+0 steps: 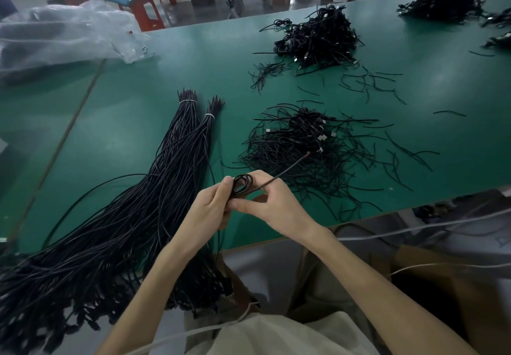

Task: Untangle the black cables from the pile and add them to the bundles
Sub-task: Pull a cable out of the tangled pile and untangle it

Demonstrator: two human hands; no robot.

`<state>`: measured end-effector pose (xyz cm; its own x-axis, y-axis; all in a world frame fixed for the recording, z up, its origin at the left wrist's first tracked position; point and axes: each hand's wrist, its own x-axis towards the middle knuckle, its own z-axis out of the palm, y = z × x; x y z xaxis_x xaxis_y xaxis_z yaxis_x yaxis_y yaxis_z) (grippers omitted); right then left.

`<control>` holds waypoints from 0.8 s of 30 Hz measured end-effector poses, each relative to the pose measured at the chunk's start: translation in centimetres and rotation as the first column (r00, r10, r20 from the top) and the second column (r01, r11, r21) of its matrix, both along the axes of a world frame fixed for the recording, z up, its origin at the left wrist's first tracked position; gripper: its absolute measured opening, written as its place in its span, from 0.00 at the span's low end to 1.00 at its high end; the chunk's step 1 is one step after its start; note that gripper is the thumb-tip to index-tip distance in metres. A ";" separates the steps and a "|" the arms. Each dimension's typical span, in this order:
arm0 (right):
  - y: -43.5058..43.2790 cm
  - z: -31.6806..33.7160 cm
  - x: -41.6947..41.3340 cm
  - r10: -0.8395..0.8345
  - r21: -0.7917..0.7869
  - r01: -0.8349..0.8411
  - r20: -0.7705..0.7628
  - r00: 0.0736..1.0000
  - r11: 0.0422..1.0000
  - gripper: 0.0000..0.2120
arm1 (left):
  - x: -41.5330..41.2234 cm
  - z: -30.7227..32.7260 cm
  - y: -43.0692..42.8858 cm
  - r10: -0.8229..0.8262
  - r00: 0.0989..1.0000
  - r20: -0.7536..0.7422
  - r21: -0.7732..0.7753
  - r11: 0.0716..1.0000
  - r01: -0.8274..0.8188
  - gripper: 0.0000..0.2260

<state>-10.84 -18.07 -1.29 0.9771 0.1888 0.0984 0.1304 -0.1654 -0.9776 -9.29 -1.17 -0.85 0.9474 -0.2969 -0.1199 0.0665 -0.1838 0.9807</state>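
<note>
A coiled black cable [242,185] sits between both hands above the green table's near edge. My left hand [211,204] grips the coil from the left, thumb up against it. My right hand [269,202] pinches the cable's loose end, which sticks out up and to the right toward the tangled pile [301,147]. Two long bundles [177,155] of straightened black cables, tied near their far ends with white ties, lie to the left and hang over the table's front edge.
The green table [138,122] holds two bigger cable heaps, one in the middle at the back [318,36] and one at the far right [442,0]. Loose black ties [367,83] are scattered on the right. A clear plastic bag [60,34] lies far left. Red stools stand behind.
</note>
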 end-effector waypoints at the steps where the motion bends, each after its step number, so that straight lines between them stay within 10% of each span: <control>1: -0.1 0.0 0.1 -0.006 -0.010 0.006 0.000 1.000 1.000 0.11 | 0.0 0.0 -0.1 0.011 1.000 0.001 0.005 1.000 -0.011 0.23; 24: -0.2 0.7 0.4 -0.017 0.196 0.039 -0.115 0.993 0.980 0.05 | -0.6 0.3 -0.9 0.111 0.992 -0.068 -0.162 0.979 -0.121 0.21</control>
<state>-10.45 -18.26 -0.57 0.9886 0.1493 0.0206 0.0162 0.0304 -0.9994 -9.87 -2.10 -0.56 0.9693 -0.2061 -0.1344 0.1359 -0.0069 0.9907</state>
